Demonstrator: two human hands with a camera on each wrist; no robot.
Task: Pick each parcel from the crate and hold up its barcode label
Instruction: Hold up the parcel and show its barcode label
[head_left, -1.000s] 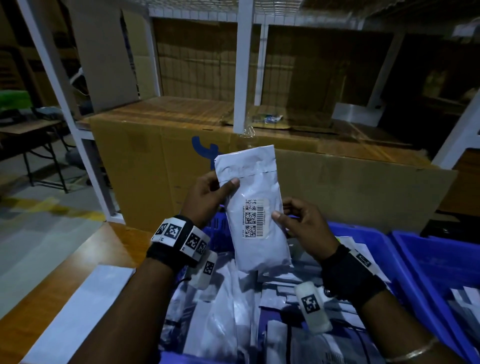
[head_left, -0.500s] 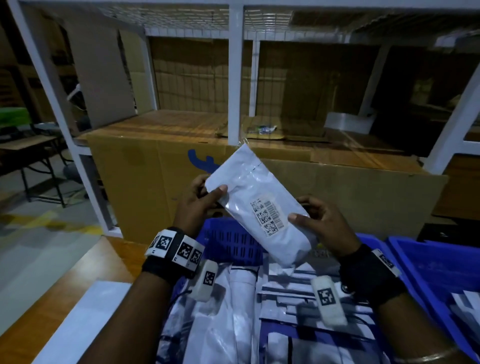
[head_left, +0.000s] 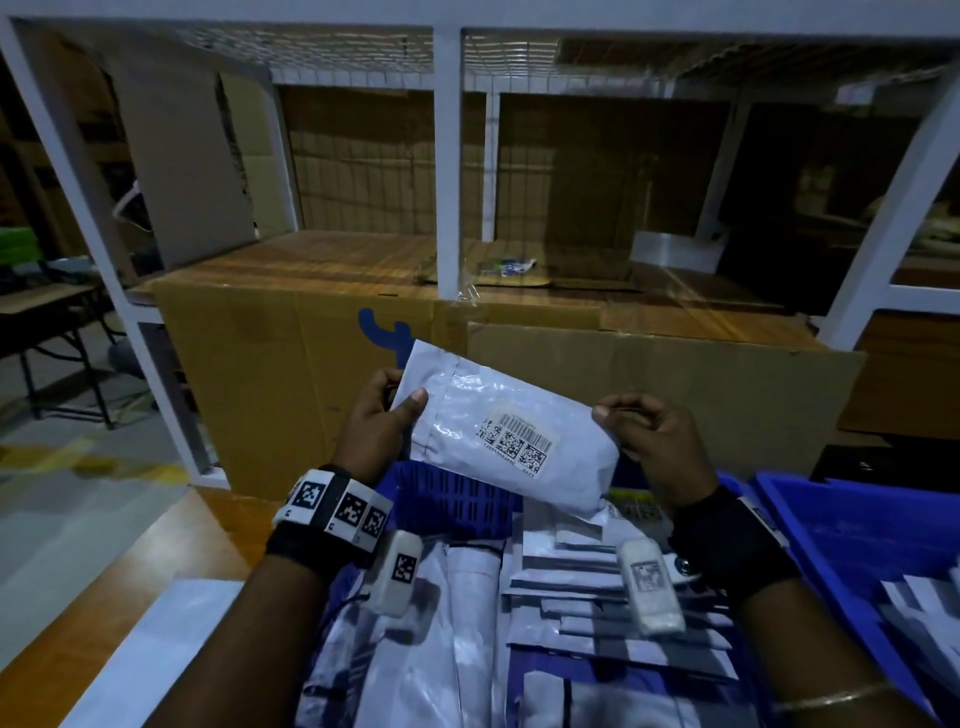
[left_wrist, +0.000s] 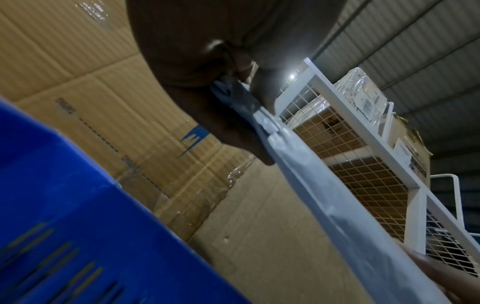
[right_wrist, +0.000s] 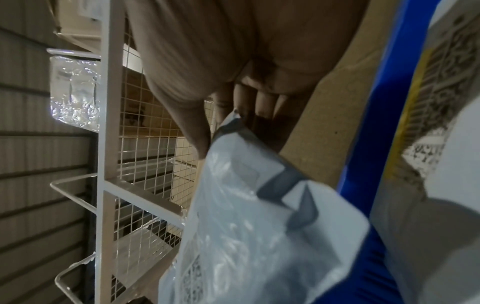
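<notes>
A white plastic parcel (head_left: 498, 434) is held up above the blue crate (head_left: 452, 501), lying almost level with its barcode label (head_left: 517, 441) facing me. My left hand (head_left: 384, 415) pinches its flap end, thumb on the front. My right hand (head_left: 649, 441) pinches the other end. The left wrist view shows the parcel (left_wrist: 337, 205) edge-on under my left hand (left_wrist: 207, 72). In the right wrist view my right hand (right_wrist: 233, 72) grips a corner of the parcel (right_wrist: 254, 216). Several more white parcels (head_left: 519, 623) fill the crate below.
A second blue crate (head_left: 857, 535) with parcels stands at the right. Big cardboard boxes (head_left: 291, 374) and a white wire-mesh rack (head_left: 449, 171) rise just behind the crates. A wooden table edge (head_left: 171, 561) with a white sheet (head_left: 156, 649) lies at the left.
The parcel has turned clockwise from upright to nearly level, label still facing me. My right hand has moved right and up to the parcel's end; both hands keep hold.
</notes>
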